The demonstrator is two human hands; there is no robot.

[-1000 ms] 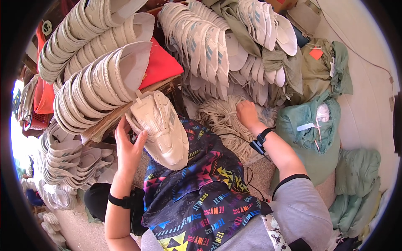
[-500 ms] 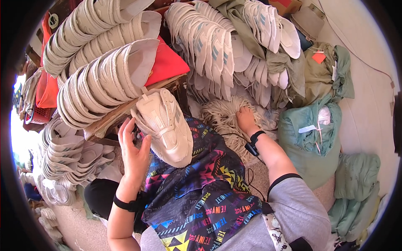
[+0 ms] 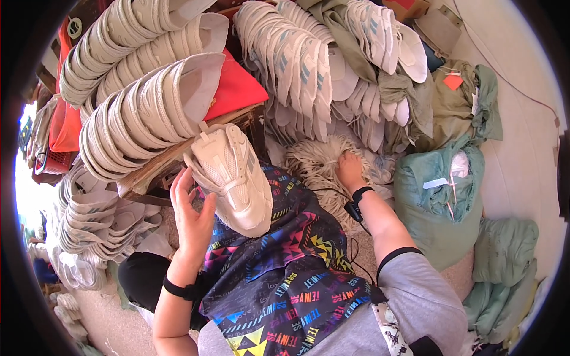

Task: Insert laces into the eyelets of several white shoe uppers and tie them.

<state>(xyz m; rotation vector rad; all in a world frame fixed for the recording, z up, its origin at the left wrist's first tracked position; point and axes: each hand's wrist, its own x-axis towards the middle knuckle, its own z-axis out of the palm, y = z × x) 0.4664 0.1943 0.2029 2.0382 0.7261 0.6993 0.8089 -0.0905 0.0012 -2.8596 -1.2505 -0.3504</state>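
Lace bundle (image 3: 312, 163) — partly hidden | top-left shoe stack (image 3: 122, 44) — cut off

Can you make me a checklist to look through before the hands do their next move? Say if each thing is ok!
1. Shoe upper points its toe toward the person: ok.
2. Left hand is next to the shoe upper: ok.
3. Left hand has a firm grip on it: not ok, the fingers are open.
4. Right hand is at the pale laces: ok.
5. Right hand has a grip on a lace: cannot tell, its fingertips are hard to see.
6. Black wristband is on the left wrist: ok.
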